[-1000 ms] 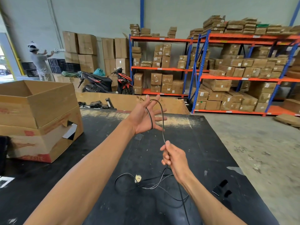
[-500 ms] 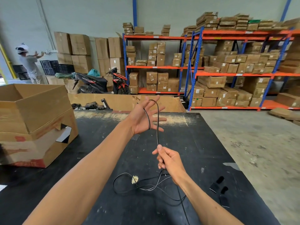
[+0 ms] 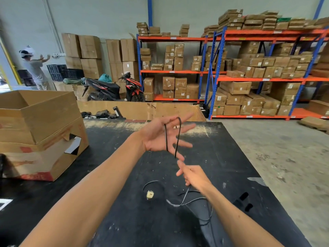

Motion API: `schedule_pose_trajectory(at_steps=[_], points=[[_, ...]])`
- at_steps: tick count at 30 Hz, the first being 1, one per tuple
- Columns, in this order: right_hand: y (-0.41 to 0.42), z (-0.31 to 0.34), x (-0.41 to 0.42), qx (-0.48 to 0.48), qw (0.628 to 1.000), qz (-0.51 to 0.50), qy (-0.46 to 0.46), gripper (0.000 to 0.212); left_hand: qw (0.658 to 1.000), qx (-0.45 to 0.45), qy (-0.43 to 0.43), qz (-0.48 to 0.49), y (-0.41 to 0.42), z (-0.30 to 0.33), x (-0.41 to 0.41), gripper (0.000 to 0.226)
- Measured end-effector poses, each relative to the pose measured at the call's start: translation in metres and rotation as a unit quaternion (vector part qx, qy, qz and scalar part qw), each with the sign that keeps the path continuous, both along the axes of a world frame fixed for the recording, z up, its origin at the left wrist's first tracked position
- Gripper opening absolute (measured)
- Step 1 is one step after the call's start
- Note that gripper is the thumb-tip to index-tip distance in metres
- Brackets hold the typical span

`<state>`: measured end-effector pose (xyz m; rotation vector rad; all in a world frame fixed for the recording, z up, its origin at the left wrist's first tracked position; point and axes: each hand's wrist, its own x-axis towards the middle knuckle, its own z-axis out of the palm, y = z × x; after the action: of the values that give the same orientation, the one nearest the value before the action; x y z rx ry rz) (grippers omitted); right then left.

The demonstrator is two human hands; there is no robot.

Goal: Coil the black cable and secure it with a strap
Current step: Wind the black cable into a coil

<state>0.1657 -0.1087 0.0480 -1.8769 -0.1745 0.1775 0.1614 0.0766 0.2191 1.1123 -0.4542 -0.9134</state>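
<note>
A thin black cable (image 3: 178,136) loops over the spread fingers of my left hand (image 3: 160,138), which is raised palm-up above the black table (image 3: 124,220). From the loop the cable drops into my right hand (image 3: 194,175), whose fingers pinch it just below the left hand. The rest of the cable (image 3: 187,202) lies in loose curves on the table under my right wrist, with a small pale tag or connector (image 3: 150,194) at one bend. Black strap pieces (image 3: 244,202) lie on the table to the right of my right forearm.
An open cardboard box (image 3: 41,132) stands on the table's left side. A low cardboard wall (image 3: 142,109) runs along the far edge. Behind are a parked motorbike (image 3: 114,90), stacked cartons, orange-blue racks (image 3: 213,75) and a person (image 3: 33,68) at the far left.
My right hand has moved up along the cable, closer to the left hand, shortening the hanging stretch. The left hand keeps the loop over its fingers.
</note>
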Motion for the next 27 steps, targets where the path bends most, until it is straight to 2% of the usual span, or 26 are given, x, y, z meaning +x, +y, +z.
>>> schedule_pose_trajectory(at_steps=[2, 4, 5, 7, 9, 13, 17, 22, 27], points=[[-0.007, 0.021, 0.011, -0.058, 0.997, -0.032, -0.044, 0.051, 0.994, 0.077, 0.012, -0.072, 0.003, -0.009, -0.005, 0.048], [-0.016, 0.047, 0.023, -0.091, 0.994, -0.023, -0.063, 0.035, 0.977, 0.183, 0.019, -0.104, 0.007, -0.022, -0.008, 0.047], [-0.019, 0.061, 0.026, -0.094, 0.994, -0.004, -0.063, 0.03, 0.966, 0.239, 0.021, -0.093, 0.009, -0.029, -0.008, 0.047], [-0.021, 0.09, 0.026, -0.085, 0.994, 0.041, -0.057, 0.038, 0.948, 0.316, 0.033, -0.022, 0.013, -0.041, -0.006, 0.045], [-0.015, 0.11, 0.022, -0.06, 0.995, 0.072, -0.042, 0.041, 0.939, 0.33, 0.055, 0.082, 0.016, -0.05, -0.001, 0.043], [0.004, 0.121, 0.011, -0.029, 0.993, 0.111, -0.016, 0.035, 0.948, 0.218, 0.07, 0.222, 0.021, -0.049, 0.006, 0.044], [0.017, 0.106, -0.007, 0.014, 0.983, 0.183, 0.017, 0.039, 0.947, 0.128, 0.039, 0.291, 0.021, -0.04, 0.011, 0.052], [0.016, 0.061, -0.024, 0.004, 0.97, 0.239, 0.039, 0.039, 0.958, 0.056, 0.019, 0.281, 0.036, -0.025, 0.014, 0.049], [0.02, 0.027, -0.031, -0.018, 0.977, 0.211, -0.028, 0.024, 0.963, -0.053, 0.035, 0.26, 0.033, -0.014, 0.011, 0.043]])
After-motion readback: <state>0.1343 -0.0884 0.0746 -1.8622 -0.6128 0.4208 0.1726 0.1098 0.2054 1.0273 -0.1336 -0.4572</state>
